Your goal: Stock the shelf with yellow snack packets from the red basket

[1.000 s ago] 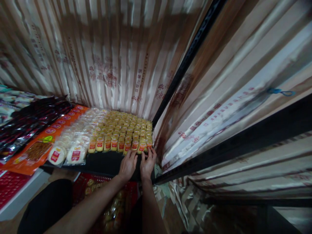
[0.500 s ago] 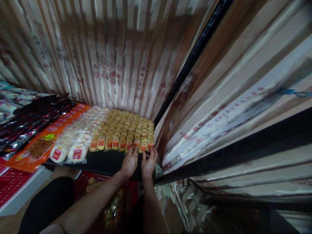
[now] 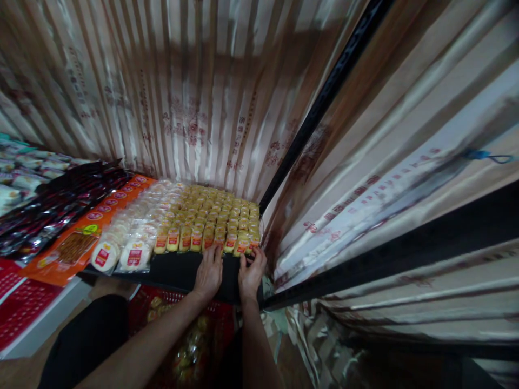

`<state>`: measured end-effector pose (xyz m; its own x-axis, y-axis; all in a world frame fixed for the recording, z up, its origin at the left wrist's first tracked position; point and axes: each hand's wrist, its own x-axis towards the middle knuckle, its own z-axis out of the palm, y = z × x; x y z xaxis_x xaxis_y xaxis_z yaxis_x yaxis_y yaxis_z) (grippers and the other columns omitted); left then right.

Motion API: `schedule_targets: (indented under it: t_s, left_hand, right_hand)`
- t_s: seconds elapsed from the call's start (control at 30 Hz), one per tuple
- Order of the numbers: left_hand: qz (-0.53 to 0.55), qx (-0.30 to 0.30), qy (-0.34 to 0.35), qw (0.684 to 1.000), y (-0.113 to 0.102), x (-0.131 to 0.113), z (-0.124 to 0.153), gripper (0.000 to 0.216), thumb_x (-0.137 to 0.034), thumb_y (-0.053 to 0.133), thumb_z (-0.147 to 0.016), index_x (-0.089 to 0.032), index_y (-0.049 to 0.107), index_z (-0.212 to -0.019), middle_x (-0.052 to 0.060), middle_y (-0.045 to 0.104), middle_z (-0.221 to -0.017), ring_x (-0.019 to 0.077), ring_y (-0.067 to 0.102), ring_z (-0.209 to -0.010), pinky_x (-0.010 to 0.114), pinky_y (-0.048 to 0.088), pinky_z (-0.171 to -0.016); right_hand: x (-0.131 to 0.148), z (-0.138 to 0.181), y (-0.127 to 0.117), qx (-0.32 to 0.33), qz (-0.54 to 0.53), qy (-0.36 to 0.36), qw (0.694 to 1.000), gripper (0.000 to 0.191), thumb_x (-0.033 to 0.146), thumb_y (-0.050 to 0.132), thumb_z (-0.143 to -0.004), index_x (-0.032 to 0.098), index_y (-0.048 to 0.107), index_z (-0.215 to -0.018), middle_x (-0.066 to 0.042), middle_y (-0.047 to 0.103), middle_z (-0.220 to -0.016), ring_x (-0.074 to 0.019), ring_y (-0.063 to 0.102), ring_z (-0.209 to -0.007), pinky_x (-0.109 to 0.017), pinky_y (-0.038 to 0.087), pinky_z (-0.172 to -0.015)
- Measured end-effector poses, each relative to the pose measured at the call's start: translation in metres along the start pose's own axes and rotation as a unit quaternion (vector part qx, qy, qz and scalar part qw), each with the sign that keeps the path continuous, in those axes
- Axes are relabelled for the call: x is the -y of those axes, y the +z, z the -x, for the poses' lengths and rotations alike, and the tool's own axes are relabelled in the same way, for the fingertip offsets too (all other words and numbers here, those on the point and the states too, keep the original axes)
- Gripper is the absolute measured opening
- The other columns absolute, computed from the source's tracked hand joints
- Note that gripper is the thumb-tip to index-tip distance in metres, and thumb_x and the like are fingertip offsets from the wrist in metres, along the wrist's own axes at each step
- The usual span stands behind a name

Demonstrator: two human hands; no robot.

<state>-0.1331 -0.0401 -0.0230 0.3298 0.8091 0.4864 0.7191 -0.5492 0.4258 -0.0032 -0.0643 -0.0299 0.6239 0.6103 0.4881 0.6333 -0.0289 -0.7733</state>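
Rows of small yellow wrapped snack packs [image 3: 214,216] with red labels fill the right end of a black shelf [image 3: 174,270]. My left hand [image 3: 208,273] lies flat at the shelf's front edge, fingertips against the front row of packs. My right hand [image 3: 251,270] is beside it at the shelf's right corner, fingers curled at the last pack of the front row. Whether either hand grips a pack is not clear.
Round white cakes in clear bags [image 3: 121,248] lie left of the yellow packs, then orange packets [image 3: 77,237] and dark red packets [image 3: 48,205]. Striped beige cloth [image 3: 194,92] hangs behind and to the right, with a black frame post [image 3: 320,108]. A red crate [image 3: 186,329] sits below.
Both hands stay at the front right corner of the shelf, with the fingers shifting slightly along the front row. The view has drifted a little.
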Motion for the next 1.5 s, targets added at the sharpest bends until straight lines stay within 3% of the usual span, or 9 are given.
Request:
schedule_targets:
  t_s: [0.17, 0.63, 1.0, 1.17, 1.27, 1.33, 1.4, 1.5]
  left_hand:
    - [0.039, -0.003, 0.000, 0.999, -0.001, 0.000, 0.001, 0.045, -0.011, 0.037, -0.084, -0.014, 0.041, -0.129, 0.014, 0.046, -0.125, 0.0245, 0.042, -0.121, 0.041, 0.044, -0.100]
    - [0.045, -0.007, 0.035, 0.998, -0.005, 0.003, 0.008, 0.045, -0.003, 0.039, -0.076, -0.012, 0.050, -0.120, 0.013, 0.047, -0.122, 0.0233, 0.044, -0.116, 0.040, 0.045, -0.098]
    - [0.058, -0.030, 0.032, 0.997, -0.006, 0.005, 0.010, 0.039, -0.002, 0.042, -0.074, -0.014, 0.058, -0.107, 0.012, 0.049, -0.119, 0.0237, 0.046, -0.113, 0.039, 0.048, -0.094]
    - [0.091, -0.022, 0.033, 0.995, -0.013, 0.003, 0.008, 0.038, -0.001, 0.042, -0.072, -0.015, 0.061, -0.102, 0.011, 0.053, -0.116, 0.0220, 0.048, -0.111, 0.036, 0.047, -0.094]
    - [0.126, -0.005, 0.053, 0.991, -0.020, 0.008, 0.023, 0.033, -0.004, 0.040, -0.076, -0.016, 0.063, -0.096, 0.010, 0.058, -0.105, 0.0193, 0.052, -0.102, 0.033, 0.049, -0.088]
    - [0.149, 0.019, 0.061, 0.987, -0.028, 0.016, 0.048, 0.030, -0.007, 0.038, -0.080, -0.016, 0.064, -0.091, 0.008, 0.060, -0.096, 0.0175, 0.055, -0.094, 0.031, 0.050, -0.083]
    - [0.173, 0.057, 0.047, 0.982, -0.037, 0.028, 0.081, 0.026, -0.011, 0.039, -0.082, -0.017, 0.064, -0.087, 0.007, 0.062, -0.091, 0.0170, 0.057, -0.087, 0.029, 0.051, -0.076]
    - [0.197, 0.185, -0.007, 0.963, -0.050, 0.049, 0.129, 0.024, -0.011, 0.044, -0.080, -0.018, 0.064, -0.092, 0.007, 0.064, -0.101, 0.0186, 0.059, -0.094, 0.028, 0.050, -0.083]
  right_hand:
    - [0.000, 0.001, -0.001, 0.005, 0.017, 0.007, 1.000, 0.029, 0.032, 0.047, -0.084, 0.013, 0.054, -0.105, -0.017, 0.042, -0.121, -0.0233, 0.049, -0.108, -0.033, 0.055, -0.070]
    - [0.004, 0.003, -0.002, -0.009, 0.032, 0.000, 0.999, 0.028, 0.031, 0.042, -0.087, 0.013, 0.058, -0.101, -0.017, 0.043, -0.118, -0.0217, 0.052, -0.103, -0.032, 0.053, -0.071]
    - [0.005, 0.002, -0.002, -0.023, 0.062, -0.003, 0.998, 0.030, 0.026, 0.036, -0.088, 0.011, 0.059, -0.099, -0.019, 0.042, -0.119, -0.0258, 0.045, -0.113, -0.041, 0.043, -0.092]
    - [0.022, 0.000, -0.009, -0.026, 0.077, -0.045, 0.996, 0.032, 0.024, 0.033, -0.090, 0.010, 0.057, -0.106, -0.018, 0.046, -0.120, -0.0231, 0.045, -0.117, -0.042, 0.038, -0.099]
    - [0.041, 0.011, -0.018, -0.027, 0.075, -0.077, 0.994, 0.031, 0.024, 0.035, -0.090, 0.011, 0.057, -0.108, -0.017, 0.052, -0.116, -0.0218, 0.048, -0.114, -0.040, 0.041, -0.096]
    - [0.053, 0.031, -0.024, 0.023, 0.051, -0.102, 0.993, 0.029, 0.023, 0.038, -0.090, 0.012, 0.057, -0.108, -0.015, 0.059, -0.105, -0.0198, 0.055, -0.103, -0.036, 0.046, -0.088]
    - [0.061, 0.062, -0.028, 0.123, 0.001, -0.120, 0.985, 0.028, 0.022, 0.040, -0.089, 0.014, 0.056, -0.111, -0.010, 0.065, -0.092, -0.0163, 0.062, -0.087, -0.030, 0.050, -0.078]
    - [0.066, 0.119, -0.021, 0.231, -0.029, -0.107, 0.967, 0.025, 0.022, 0.041, -0.089, 0.016, 0.062, -0.100, -0.008, 0.069, -0.086, -0.0159, 0.064, -0.081, -0.028, 0.050, -0.078]
